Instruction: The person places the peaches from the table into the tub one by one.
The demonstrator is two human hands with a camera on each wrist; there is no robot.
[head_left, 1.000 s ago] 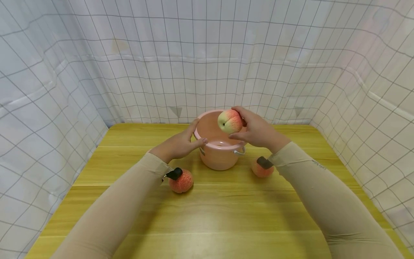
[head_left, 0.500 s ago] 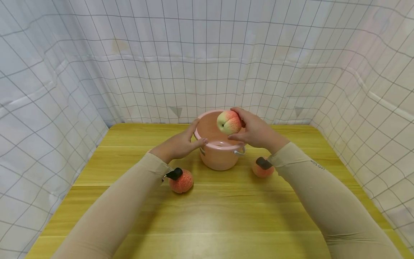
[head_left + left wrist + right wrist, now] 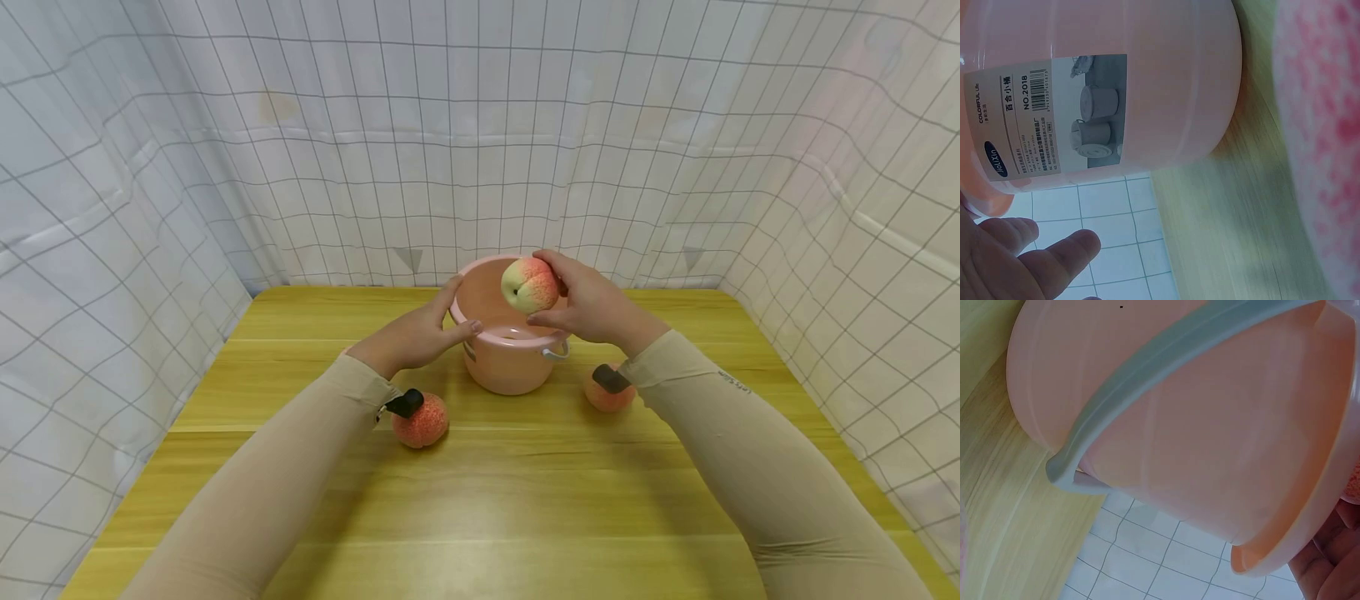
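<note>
My right hand grips a pink-and-yellow peach just above the open mouth of a pink bucket at the middle of the wooden table. The straight fingers of my left hand rest against the bucket's left rim. In the left wrist view the bucket's labelled side fills the top, with my fingers below it. From the right wrist the bucket wall and its grey handle show close up.
Two more peaches lie on the table, one left of the bucket by my left forearm and one right of it, partly under my right wrist. White grid-patterned cloth walls close in the table at the back and on both sides.
My right hand has carried the peach a little to the left over the bucket's mouth. The left hand and the bucket have stayed where they were.
</note>
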